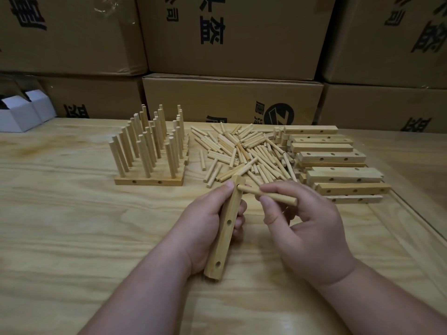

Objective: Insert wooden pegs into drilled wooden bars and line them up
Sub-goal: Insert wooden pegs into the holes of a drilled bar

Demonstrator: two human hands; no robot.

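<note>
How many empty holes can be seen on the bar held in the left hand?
2: one near the middle of the bar, one near its lower end. The peg in the right hand meets the top hole. The left hand may hide more.

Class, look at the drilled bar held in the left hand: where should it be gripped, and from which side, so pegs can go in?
Grip the bar round its middle from the undrilled left side and back, as the left hand does. Its holes face right, so this probably leaves them clear for the peg pinched by the right hand, whose tip meets the top hole.
</note>
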